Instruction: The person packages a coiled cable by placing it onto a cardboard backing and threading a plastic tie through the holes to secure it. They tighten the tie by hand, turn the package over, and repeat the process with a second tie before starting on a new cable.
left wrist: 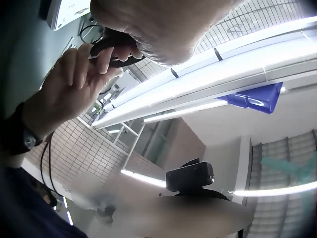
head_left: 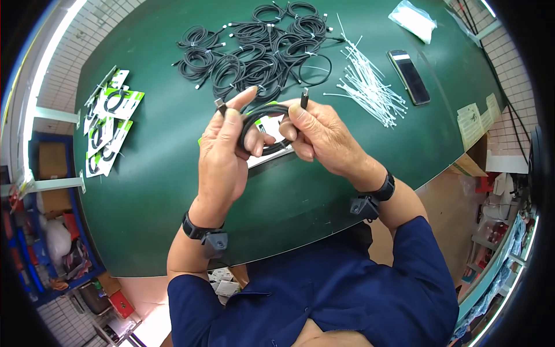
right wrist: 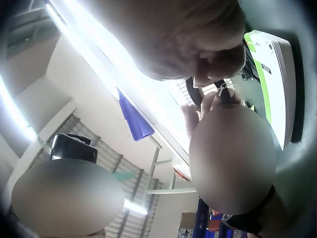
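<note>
Worktable, green-topped point(head_left: 133, 225): 1; all items below are borne on it or held above it.
Heap of coiled black cables point(head_left: 257, 69): 1, spread at the far side, beyond the hands.
White cable ties point(head_left: 370, 89): 1 loose pile, fanned out to the right of the heap.
Carded cables point(head_left: 107, 124): 1 overlapping group, laid near the left edge.
Left hand point(head_left: 222, 139): fingers and thumb curled round the held coil, index finger raised.
Right hand point(head_left: 321, 136): thumb and forefinger pinched at 1 cable end, remaining fingers bent in beside the coil.
Green-edged white cards point(right wrist: 277, 84): 1 stack, seen beneath the hands.
Smartphone point(head_left: 410, 80): 1, placed right of the ties.
Held black cable coil point(head_left: 270, 109): 1, suspended between both hands, above the cards; whether it is tied cannot be told. Loops are best kept flush under light left-hand pressure; tight bends should be avoided.
Cable plugs: 2, 1 at the left hand point(head_left: 220, 106), 1 at the right point(head_left: 304, 98), both pointed away from the body. Both should be left clear of the loops, with strain kept off their necks.
</note>
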The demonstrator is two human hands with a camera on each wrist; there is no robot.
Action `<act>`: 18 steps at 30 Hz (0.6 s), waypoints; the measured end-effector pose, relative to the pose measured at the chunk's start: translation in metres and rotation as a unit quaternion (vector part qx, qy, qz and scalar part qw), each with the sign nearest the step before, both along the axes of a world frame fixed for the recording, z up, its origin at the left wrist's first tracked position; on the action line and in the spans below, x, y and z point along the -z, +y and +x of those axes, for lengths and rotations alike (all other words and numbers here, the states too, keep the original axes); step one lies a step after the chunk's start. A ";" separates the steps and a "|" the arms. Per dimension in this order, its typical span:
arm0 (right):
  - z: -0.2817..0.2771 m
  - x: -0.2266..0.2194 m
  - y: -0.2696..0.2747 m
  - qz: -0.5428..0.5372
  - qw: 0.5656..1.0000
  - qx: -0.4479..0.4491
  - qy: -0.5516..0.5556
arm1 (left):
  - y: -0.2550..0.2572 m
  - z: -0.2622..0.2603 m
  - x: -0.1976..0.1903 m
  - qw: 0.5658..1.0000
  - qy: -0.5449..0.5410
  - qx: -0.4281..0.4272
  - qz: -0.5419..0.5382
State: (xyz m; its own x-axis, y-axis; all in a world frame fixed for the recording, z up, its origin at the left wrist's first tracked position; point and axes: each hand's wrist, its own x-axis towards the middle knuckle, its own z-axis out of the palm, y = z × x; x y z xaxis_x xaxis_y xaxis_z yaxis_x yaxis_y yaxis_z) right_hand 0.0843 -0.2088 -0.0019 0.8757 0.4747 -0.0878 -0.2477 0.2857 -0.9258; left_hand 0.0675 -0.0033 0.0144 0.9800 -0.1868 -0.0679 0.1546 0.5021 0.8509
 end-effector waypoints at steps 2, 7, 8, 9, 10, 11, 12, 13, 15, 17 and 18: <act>0.000 -0.002 0.003 -0.010 1.000 0.010 0.003 | -0.003 0.000 0.000 0.998 -0.004 -0.006 0.059; -0.003 -0.006 0.004 -0.160 0.975 -0.060 -0.142 | -0.007 -0.004 0.012 0.957 -0.090 -0.062 0.270; -0.003 -0.005 0.007 -0.205 0.952 -0.069 -0.215 | -0.005 -0.005 0.013 0.956 -0.084 -0.054 0.277; -0.003 -0.003 0.008 -0.248 0.922 -0.077 -0.287 | -0.002 -0.008 0.014 0.955 -0.079 -0.046 0.284; -0.003 -0.003 0.007 -0.247 0.923 -0.079 -0.283 | 0.001 -0.011 0.014 0.955 -0.075 -0.045 0.284; -0.001 -0.005 0.006 -0.248 0.923 -0.106 -0.275 | 0.004 -0.014 0.013 0.927 -0.120 -0.054 0.352; 0.000 -0.008 0.005 -0.248 0.922 -0.133 -0.267 | 0.006 -0.017 0.011 0.891 -0.165 -0.061 0.418; 0.000 -0.011 0.004 -0.249 0.919 -0.160 -0.259 | 0.008 -0.020 0.011 0.849 -0.210 -0.068 0.480; -0.002 -0.016 0.005 -0.257 0.917 -0.163 -0.256 | 0.009 -0.023 0.011 0.845 -0.209 -0.069 0.488; -0.004 -0.020 0.007 -0.276 0.911 -0.168 -0.256 | 0.010 -0.026 0.010 0.835 -0.211 -0.075 0.502; -0.004 -0.019 0.008 -0.276 0.910 -0.170 -0.258 | 0.011 -0.027 0.010 0.835 -0.211 -0.078 0.502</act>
State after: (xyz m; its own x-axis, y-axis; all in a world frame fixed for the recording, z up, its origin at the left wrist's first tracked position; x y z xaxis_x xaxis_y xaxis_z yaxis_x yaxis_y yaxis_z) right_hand 0.0799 -0.2013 0.0173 0.6784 0.7345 -0.0142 0.2728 -0.2698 -0.9235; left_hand 0.0409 0.0080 0.0043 0.9633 -0.1120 0.2441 -0.2665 -0.5115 0.8169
